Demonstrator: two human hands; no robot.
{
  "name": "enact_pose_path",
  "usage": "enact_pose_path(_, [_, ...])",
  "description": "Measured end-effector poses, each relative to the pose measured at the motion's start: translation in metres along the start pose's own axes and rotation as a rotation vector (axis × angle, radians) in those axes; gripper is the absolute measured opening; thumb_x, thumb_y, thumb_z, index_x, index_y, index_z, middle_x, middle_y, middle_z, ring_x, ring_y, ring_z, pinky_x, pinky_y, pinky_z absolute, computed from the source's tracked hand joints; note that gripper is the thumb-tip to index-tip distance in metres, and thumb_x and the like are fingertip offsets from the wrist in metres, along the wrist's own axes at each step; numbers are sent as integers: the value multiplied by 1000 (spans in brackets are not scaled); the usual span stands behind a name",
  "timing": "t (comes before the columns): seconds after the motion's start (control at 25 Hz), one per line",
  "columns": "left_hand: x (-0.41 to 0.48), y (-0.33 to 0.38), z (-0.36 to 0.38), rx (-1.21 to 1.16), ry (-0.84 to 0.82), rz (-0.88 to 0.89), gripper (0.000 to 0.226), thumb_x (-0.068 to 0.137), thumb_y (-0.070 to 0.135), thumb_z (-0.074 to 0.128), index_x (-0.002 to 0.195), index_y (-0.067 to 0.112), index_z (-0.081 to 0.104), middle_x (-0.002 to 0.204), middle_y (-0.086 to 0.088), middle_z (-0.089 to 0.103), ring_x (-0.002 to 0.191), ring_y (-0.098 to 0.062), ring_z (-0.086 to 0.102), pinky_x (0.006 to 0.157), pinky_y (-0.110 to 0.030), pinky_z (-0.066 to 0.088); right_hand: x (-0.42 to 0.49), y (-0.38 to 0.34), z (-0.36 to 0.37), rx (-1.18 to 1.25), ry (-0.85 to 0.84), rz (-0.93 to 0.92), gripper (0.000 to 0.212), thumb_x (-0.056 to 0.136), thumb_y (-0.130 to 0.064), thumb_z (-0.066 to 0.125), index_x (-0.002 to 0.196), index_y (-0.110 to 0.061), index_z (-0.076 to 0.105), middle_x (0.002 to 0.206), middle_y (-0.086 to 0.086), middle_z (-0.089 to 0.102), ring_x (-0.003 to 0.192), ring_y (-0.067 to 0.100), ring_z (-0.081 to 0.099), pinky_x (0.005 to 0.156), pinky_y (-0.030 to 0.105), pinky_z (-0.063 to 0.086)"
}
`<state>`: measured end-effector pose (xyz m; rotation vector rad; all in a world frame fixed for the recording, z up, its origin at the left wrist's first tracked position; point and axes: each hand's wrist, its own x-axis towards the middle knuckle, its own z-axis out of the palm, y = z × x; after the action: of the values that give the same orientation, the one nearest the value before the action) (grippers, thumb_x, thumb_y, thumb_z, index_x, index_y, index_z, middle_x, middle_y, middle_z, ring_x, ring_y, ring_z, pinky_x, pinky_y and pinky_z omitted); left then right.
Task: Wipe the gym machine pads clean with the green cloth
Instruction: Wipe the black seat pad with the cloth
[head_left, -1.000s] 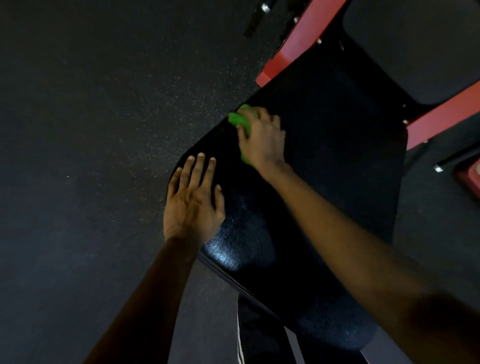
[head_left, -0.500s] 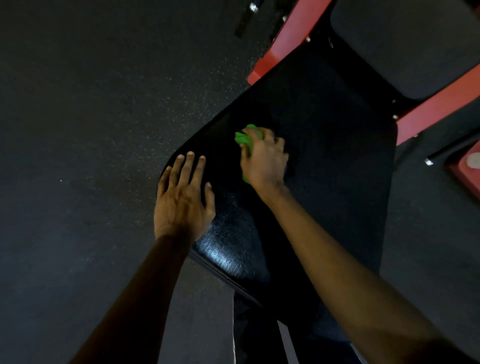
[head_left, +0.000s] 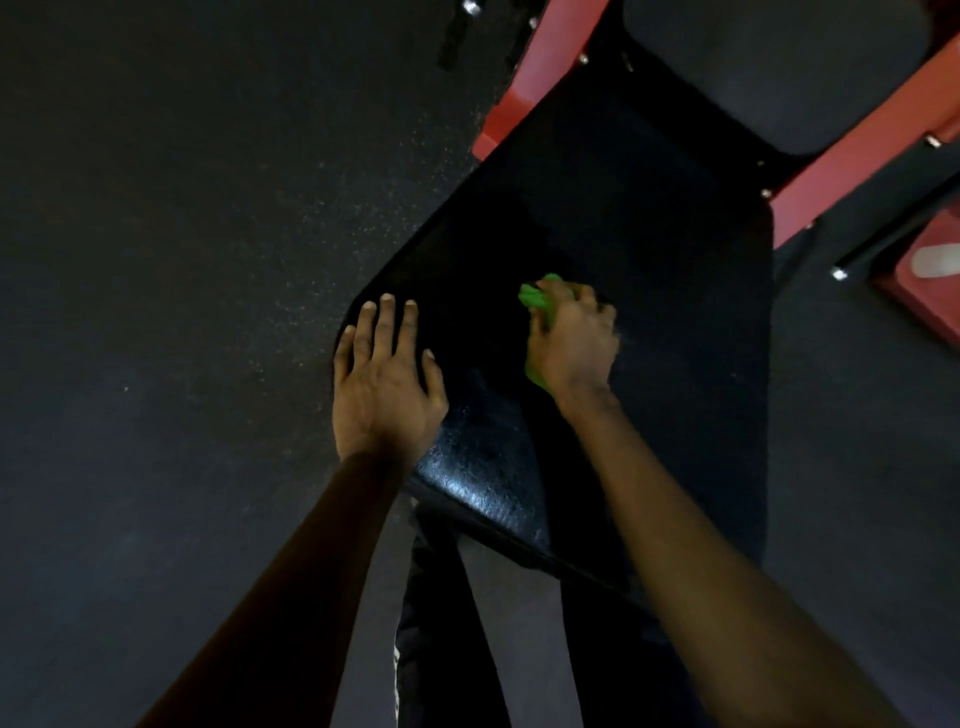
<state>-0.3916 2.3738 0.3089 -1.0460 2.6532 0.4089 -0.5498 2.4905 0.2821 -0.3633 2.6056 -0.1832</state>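
Observation:
A large black seat pad (head_left: 649, 270) of a red-framed gym machine fills the middle of the view. My right hand (head_left: 574, 343) grips a bunched green cloth (head_left: 535, 304) and presses it on the pad's middle; most of the cloth is hidden under the hand. My left hand (head_left: 384, 384) rests flat with straight fingers on the pad's near left corner. A second black pad (head_left: 779, 67) sits beyond, at the top right.
Red frame bars (head_left: 535, 78) run along the far side of the seat pad. Dark speckled rubber floor (head_left: 182, 260) lies to the left. A red machine part (head_left: 924, 280) stands at the right edge. My dark trouser legs show below the pad.
My right hand has dragged the green cloth from the pad's far left edge toward me and toward the pad's middle. My left hand has stayed flat on the near left corner.

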Motion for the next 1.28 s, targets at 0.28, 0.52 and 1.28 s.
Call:
enact_pose_path(0.28, [3, -9, -8, 43, -146, 111, 61, 105, 39, 25, 159, 13, 13, 166, -12, 10, 154, -26, 6, 125, -41, 6, -69, 47, -7, -79, 22, -45, 46, 96, -38, 57, 142, -39, 49, 141, 0, 49, 120, 33, 49, 91, 49, 50])
enact_pose_path(0.52, [7, -31, -10, 94, -157, 281, 63, 105, 43, 22, 159, 12, 13, 166, -13, 10, 154, -26, 5, 125, -41, 4, -97, 47, -7, -35, 32, 252, 49, 95, -32, 59, 142, -32, 47, 139, 11, 47, 122, 40, 44, 93, 56, 49])
enact_pose_path(1.28, [20, -44, -9, -88, -128, 362, 53, 105, 30, 29, 155, 9, 31, 162, -14, 27, 152, -28, 19, 122, -42, 13, -152, -37, 6, -2, 44, 162, 54, 94, -29, 59, 144, -30, 42, 145, 7, 43, 127, 38, 42, 93, 51, 46])
